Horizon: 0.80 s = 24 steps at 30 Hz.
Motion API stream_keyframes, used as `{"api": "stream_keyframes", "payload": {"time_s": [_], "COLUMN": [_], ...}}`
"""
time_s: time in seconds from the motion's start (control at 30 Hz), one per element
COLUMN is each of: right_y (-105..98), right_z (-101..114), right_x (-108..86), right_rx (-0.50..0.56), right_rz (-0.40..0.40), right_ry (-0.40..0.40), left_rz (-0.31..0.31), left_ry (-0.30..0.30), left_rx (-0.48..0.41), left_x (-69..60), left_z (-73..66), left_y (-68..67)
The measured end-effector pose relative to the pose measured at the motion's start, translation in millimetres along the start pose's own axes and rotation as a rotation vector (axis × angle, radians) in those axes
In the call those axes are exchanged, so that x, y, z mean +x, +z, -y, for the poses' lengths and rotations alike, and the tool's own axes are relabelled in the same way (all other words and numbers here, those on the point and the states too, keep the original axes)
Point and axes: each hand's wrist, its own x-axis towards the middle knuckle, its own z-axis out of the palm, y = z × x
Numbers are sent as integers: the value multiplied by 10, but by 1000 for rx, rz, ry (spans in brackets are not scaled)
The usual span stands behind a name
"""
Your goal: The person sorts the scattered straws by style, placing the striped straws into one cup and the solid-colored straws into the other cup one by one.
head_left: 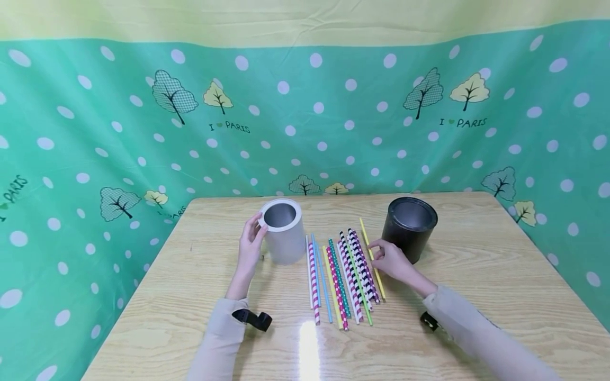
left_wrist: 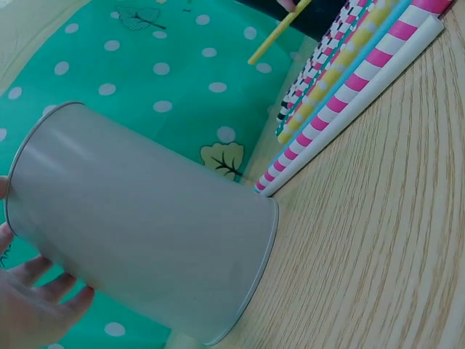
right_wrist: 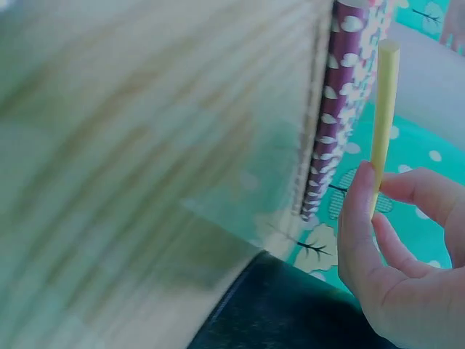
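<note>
Beside the black canister, the right hand is pinching a plain yellow straw near its middle; the left hand, fingers spread, is curving round the white canister. The straw is looking light, stiff but creasable, favouring a gentle mid-length pinch.

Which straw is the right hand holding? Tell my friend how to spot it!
On the wooden table, find the black can. Beside it, the right hand pinches a thin straw. It's plain yellow, while the other yellow straw has pale dots.
</note>
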Motion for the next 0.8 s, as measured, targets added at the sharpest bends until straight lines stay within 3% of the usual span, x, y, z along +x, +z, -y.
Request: {"api": "stream_keyframes", "payload": {"time_s": [0.47, 0.8], "right_y": [5, 58], "right_z": [286, 510], "right_x": [37, 104], "right_rx": [184, 245], "right_rz": [-18, -19], "right_ry": [-48, -75], "left_rz": [-17, -21], "left_ry": [-14, 2], "left_rx": [-23, -25], "left_x": [-12, -16], "left_z": [-12, -2], "left_y": [13, 18]}}
